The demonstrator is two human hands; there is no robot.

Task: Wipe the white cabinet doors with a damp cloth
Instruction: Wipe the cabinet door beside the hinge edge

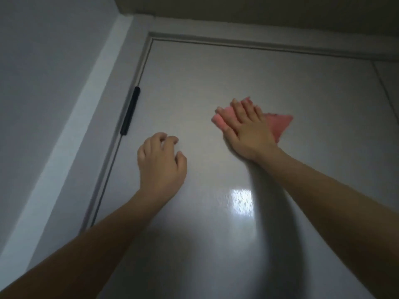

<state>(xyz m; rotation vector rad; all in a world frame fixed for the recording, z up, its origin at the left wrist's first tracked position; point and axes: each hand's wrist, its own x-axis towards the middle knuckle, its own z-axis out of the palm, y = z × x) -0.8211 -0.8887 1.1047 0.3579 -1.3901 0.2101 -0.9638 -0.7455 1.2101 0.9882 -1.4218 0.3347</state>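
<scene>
Head view: right hand (248,130) flat on pink cloth (278,124), glossy cabinet door (280,72); left hand (160,162) loosely curled.

The right hand (248,128) lies flat on the cloth (278,124), pressing it against the door (216,78). The left hand (160,162) is lower and to its left, in front of the door, fingers curled. A handle (130,111) sits at the door's left edge, with the wall (43,72) further left.
</scene>
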